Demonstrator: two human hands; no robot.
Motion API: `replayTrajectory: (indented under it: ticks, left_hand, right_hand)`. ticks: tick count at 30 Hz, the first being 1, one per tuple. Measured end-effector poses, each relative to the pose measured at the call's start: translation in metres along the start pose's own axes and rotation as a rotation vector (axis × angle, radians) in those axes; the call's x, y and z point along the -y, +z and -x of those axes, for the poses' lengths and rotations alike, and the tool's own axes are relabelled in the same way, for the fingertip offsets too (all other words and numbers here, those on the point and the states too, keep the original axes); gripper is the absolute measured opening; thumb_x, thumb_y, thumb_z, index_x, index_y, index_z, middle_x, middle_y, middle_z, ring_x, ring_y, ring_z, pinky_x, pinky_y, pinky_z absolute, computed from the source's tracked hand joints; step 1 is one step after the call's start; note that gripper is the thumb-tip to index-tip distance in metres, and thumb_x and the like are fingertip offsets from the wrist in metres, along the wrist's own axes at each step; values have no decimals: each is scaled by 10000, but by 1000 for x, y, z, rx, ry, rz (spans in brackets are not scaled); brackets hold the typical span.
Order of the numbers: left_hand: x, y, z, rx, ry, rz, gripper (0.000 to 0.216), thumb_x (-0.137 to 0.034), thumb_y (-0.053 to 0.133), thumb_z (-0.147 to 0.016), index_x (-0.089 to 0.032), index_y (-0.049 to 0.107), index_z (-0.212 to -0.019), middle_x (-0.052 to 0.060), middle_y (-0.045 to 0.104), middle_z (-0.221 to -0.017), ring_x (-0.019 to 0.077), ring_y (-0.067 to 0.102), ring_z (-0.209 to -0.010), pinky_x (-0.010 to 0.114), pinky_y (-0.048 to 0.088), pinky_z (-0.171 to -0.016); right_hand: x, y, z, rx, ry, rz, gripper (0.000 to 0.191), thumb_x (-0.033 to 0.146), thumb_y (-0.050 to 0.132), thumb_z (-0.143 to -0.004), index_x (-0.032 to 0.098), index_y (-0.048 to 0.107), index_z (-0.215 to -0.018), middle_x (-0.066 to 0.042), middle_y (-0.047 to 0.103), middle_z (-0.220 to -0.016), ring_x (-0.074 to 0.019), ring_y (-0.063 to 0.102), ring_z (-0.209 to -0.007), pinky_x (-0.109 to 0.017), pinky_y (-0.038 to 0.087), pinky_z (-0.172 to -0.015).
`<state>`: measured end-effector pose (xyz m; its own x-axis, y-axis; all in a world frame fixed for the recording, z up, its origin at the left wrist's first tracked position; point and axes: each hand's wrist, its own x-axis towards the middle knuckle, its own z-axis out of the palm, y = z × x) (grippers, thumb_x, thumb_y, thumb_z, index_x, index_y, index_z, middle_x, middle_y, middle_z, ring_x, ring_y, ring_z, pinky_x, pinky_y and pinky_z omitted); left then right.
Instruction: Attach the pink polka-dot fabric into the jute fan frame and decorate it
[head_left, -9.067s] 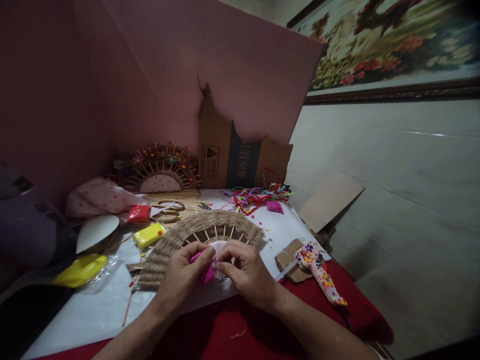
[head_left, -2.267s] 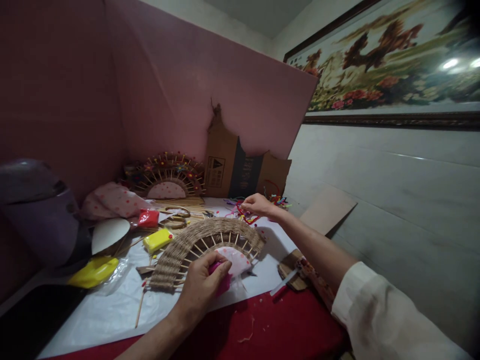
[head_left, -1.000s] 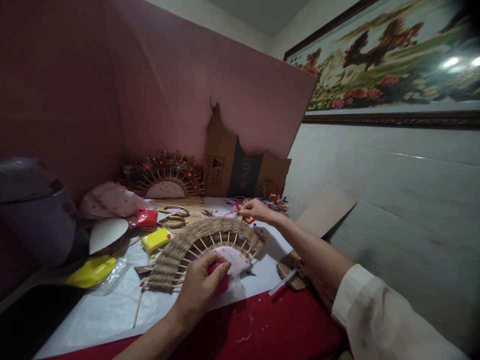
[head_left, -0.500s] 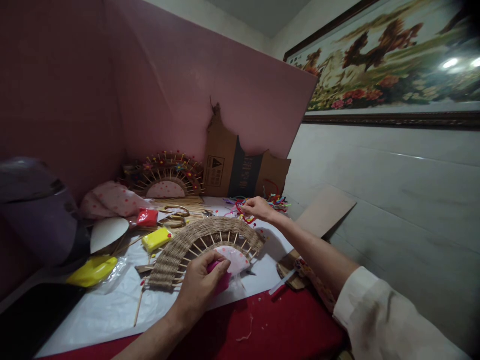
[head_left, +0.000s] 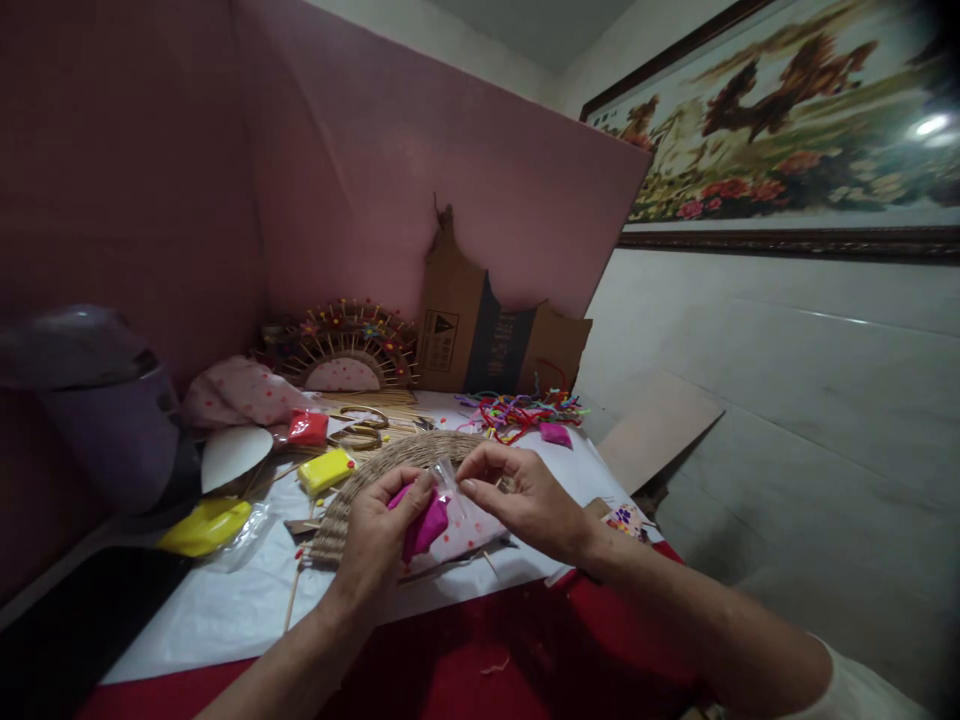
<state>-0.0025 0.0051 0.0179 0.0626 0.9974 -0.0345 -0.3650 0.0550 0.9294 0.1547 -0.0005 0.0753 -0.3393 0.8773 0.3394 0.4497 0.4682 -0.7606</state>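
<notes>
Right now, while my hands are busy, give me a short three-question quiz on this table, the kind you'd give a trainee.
1. True or false: the red packet lies farther from the person than the yellow block.
2. At the back, what stands just right of the flowered fan?
A) a lamp
B) a piece of cardboard
C) a glass bottle
3. Fill in the colour: the small bag in the left hand holds something ____.

Key: 1. True. 2. B. 3. Pink.
</notes>
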Motion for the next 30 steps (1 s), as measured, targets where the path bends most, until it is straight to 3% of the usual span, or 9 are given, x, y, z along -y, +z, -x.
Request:
replayTrajectory:
  ticks: [4, 9, 14, 19, 30]
  left_hand:
    - [0, 0, 0, -1, -5, 19, 308, -414, 718, -641, -162, 565, -731, -69, 500, -491, 40, 419, -388, 125, 336, -354]
    - [1, 0, 0, 19, 50, -13, 296, -399, 719, -642, -151, 582, -727, -65, 500, -524, 51, 428, -415, 141, 351, -359]
    - [1, -1, -1, 44, 99, -76, 255, -391, 685, -690, -160, 592, -741, -50, 518, -563, 68, 462, -456, 154, 357, -382]
    - [3, -1, -1, 65, 158, -149, 239, -394, 666, -714, -162, 609, -731, -46, 524, -591, 62, 448, -477, 158, 369, -422]
    - [5, 0, -1, 102, 240, -297, 226, -375, 636, -722, -151, 632, -700, 0, 584, -638, 113, 503, -577, 208, 415, -520]
  right_hand:
    - [-3, 3, 2, -25, 119, -127, 48, 195, 543, -773, 160, 576, -770, 9, 569, -661, -99, 504, -608, -226, 399, -568]
    - [-6, 6, 2, 16, 164, -241, 34, 197, 563, -740, 170, 574, -758, 11, 585, -651, -96, 515, -590, -219, 395, -547]
    - [-9, 7, 3, -18, 215, -253, 66, 162, 557, -714, 167, 595, -768, 12, 593, -646, -97, 518, -580, -219, 398, -541]
    - [-12, 7, 6, 23, 163, -228, 102, 159, 566, -716, 182, 649, -771, 15, 606, -680, -95, 511, -609, -216, 410, -569]
    - [-23, 8, 9, 30, 227, -189, 97, 247, 713, -650, 191, 735, -725, -16, 691, -687, -122, 566, -608, -245, 429, -583]
